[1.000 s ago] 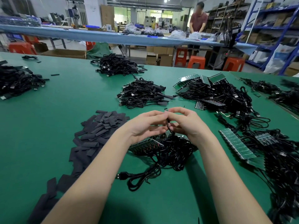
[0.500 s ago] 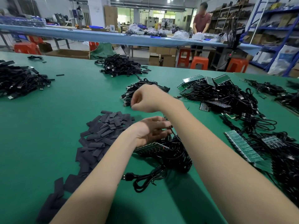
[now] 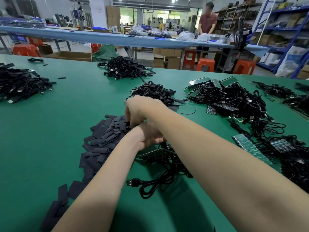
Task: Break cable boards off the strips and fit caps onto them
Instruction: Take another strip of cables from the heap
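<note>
Right hand fingers curl down into the caps, seemingly pinching one to fit. Left hand, just right of the caps, is crossed by the right forearm; its grip can't be told. Strip lies beneath it on the table

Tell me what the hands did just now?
The right hand left the left hand, crossed over it and reached down into the pile of black caps. The left hand stayed put above the cables. The other piles didn't move.
</note>
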`<move>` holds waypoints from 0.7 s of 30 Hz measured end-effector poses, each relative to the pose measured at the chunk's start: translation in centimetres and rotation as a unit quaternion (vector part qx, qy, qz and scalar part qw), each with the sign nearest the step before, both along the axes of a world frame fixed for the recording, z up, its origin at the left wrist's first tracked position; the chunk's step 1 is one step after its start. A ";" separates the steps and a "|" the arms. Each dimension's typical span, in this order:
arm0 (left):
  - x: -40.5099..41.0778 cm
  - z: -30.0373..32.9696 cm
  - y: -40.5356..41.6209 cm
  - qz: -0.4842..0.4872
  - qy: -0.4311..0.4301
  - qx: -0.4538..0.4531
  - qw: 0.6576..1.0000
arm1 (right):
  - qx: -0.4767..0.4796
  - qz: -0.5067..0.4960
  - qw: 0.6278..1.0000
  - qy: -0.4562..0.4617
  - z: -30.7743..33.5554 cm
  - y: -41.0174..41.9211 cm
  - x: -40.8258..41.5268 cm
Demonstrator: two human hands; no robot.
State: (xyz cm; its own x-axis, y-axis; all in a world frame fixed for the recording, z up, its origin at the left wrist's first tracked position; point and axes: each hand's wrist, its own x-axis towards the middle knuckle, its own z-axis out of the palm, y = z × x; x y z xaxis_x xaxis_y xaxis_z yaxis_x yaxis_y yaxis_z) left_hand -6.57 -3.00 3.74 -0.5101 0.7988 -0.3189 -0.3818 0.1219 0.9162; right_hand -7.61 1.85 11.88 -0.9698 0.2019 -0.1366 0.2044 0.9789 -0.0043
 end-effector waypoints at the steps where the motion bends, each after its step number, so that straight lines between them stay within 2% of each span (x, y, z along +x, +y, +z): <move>1: -0.1 0.0 0.2 -0.005 0.004 0.016 1.000 | -0.034 -0.006 0.999 0.026 0.4 0.6 0.3; 3: 0.0 0.4 0.1 -0.019 -0.005 0.059 0.998 | -0.135 -0.028 0.985 0.099 1.1 2.2 1.5; 5: 0.0 0.7 0.0 -0.021 -0.020 0.083 0.996 | -0.238 -0.073 0.947 0.202 1.4 4.0 3.4; 8: -0.3 0.5 0.2 -0.031 -0.030 0.084 0.996 | -0.423 -0.152 0.834 0.319 0.3 6.7 7.1; 11: -0.3 0.2 0.5 -0.037 0.002 0.076 0.996 | -0.563 -0.172 0.711 0.384 -1.8 8.2 10.3; 16: 0.0 0.4 0.5 -0.061 0.022 0.066 0.996 | -0.690 -0.192 0.566 0.408 -5.6 9.0 13.0; 18: 0.1 0.5 0.5 -0.076 0.024 0.070 0.994 | -0.707 -0.201 0.534 0.418 -6.5 9.2 13.3; 21: 0.0 0.3 0.4 -0.088 0.018 0.068 0.994 | -0.727 -0.182 0.511 0.421 -6.9 9.3 13.3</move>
